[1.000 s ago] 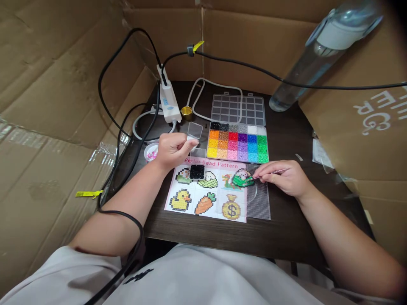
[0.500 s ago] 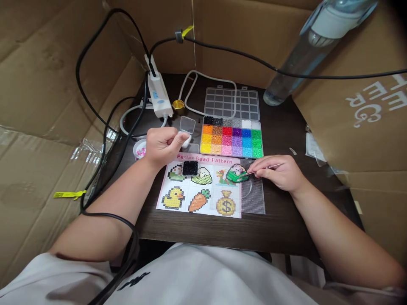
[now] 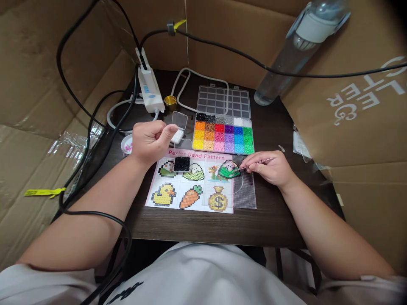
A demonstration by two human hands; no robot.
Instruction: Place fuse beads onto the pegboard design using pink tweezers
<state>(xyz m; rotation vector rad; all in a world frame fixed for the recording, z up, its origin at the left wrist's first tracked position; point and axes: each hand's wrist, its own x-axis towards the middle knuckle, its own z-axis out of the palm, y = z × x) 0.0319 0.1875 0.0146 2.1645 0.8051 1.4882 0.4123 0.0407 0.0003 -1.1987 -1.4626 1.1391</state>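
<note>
My right hand [image 3: 271,168] pinches slim metal tweezers [image 3: 251,166], whose tip reaches the green part of a bead figure [image 3: 229,169]. This figure has green, pale pink and black beads and sits on a clear pegboard [image 3: 248,192]. The board overlaps the right side of a printed sheet, "Perler Bead Pattern" [image 3: 162,190]. Raised over the sheet's upper left, my left hand [image 3: 151,143] is curled into a fist with its thumb sticking out; nothing shows in it. Right of it, a small open box of black beads [image 3: 182,163] stands on the sheet.
Behind the sheet lies an open bead case [image 3: 223,133] sorted by colour. A dish of pink beads [image 3: 126,145], a gold cup [image 3: 171,102] and a power strip [image 3: 149,87] are at left. Black cable [image 3: 104,217] crosses my left forearm. A bottle [image 3: 282,63] leans against the cardboard.
The whole view has shifted slightly, so things appear farther left. Both hands keep nearly the same pose, and the tweezers stay at the bead figure.
</note>
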